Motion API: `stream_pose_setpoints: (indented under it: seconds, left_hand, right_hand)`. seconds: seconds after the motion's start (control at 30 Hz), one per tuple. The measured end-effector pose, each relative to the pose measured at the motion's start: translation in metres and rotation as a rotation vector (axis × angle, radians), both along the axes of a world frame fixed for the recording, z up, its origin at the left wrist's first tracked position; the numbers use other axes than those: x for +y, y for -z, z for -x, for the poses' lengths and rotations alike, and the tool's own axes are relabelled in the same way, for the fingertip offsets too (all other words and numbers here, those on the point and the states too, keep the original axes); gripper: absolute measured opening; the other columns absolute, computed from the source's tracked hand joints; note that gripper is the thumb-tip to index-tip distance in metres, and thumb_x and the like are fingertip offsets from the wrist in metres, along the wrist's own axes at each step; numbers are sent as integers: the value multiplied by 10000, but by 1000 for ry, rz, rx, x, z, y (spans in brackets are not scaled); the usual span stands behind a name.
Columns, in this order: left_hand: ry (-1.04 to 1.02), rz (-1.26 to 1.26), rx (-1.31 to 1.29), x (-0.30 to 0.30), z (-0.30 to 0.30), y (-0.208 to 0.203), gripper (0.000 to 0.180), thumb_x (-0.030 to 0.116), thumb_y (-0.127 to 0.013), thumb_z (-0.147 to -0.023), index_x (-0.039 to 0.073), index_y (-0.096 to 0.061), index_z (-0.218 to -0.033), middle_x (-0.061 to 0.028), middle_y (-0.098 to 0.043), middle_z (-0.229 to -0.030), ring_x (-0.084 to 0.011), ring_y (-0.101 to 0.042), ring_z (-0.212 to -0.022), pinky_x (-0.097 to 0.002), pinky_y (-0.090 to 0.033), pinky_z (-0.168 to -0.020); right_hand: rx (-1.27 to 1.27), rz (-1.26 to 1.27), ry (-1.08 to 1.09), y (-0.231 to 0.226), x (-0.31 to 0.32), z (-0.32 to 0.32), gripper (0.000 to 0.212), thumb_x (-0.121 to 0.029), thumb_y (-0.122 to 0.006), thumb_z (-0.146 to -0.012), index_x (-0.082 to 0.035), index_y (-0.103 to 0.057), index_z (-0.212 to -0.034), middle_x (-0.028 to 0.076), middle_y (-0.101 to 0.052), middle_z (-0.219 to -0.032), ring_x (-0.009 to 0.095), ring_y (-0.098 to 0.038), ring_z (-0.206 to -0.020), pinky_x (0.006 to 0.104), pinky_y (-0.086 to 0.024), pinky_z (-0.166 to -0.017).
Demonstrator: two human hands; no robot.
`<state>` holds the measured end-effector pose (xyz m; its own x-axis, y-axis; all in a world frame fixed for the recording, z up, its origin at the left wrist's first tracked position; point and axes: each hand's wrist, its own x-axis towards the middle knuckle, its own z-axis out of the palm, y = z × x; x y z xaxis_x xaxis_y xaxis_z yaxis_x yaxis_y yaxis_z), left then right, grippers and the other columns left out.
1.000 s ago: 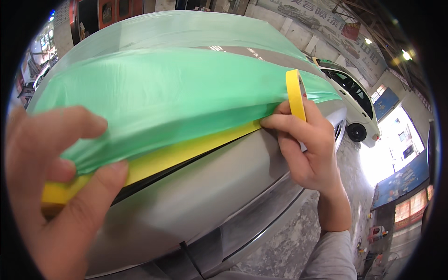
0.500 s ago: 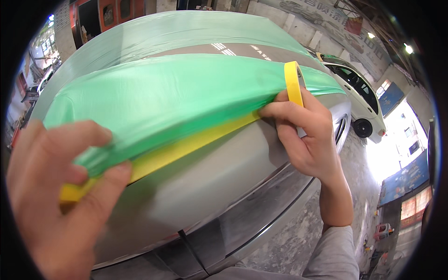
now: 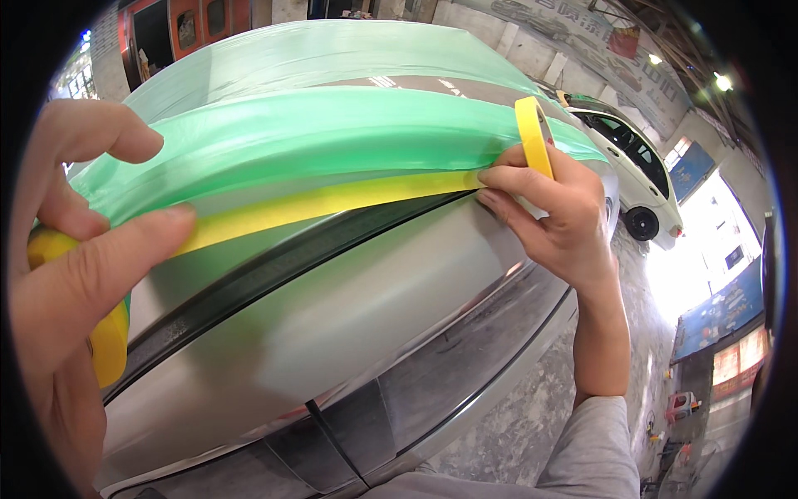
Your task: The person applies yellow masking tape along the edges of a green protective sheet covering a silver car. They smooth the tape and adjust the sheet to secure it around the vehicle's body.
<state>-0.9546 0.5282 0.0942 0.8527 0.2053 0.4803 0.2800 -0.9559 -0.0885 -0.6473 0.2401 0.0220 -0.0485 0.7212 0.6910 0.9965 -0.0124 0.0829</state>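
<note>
- Now the left hand (image 3: 87,279), forefinger raised, pinches the left part of a flat yellow tape strip (image 3: 332,202) under its thumb!
- The right hand (image 3: 561,216) grips narrowly at the strip's far end, yellow tape roll (image 3: 534,137) upright at its fingers.
- Between them, the strip spans above the silver car panel (image 3: 349,316).
- Shiny green plastic film (image 3: 291,133) drapes beyond.
- Farther right: a white car (image 3: 636,195).

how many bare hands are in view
2: the bare left hand at left, thumb on the long yellow tape strip, and the bare right hand at right, holding the round yellow tape roll.
</note>
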Motion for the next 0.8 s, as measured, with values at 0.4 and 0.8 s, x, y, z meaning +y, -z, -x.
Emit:
stream_pose_setpoints:
  seconds: [0.4, 0.8]
  left_hand:
    - [125, -107, 42, -74, 21, 20, 265, -72, -818, -867, -21, -799, -1126, -196, -684, -1309, -290, -637, -1069, -368, -585, -868]
    - [70, -266, 171, -86, 19, 44, 272, -99, -797, -816, -81, -794, -1088, -223, -679, -1338, -375, -670, -1152, -427, -618, -800]
  right_hand:
    - [-249, 155, 65, -15, 7, 3, 270, 45, -812, -835, -22, -777, -1095, 119, -739, -986, 339, -721, -852, 448, -559, -737]
    - [-451, 386, 71, -33, 15, 15, 226, 13, -792, -794, 15, -779, -1020, 131, -700, -906, 355, -710, -813, 481, -560, -696]
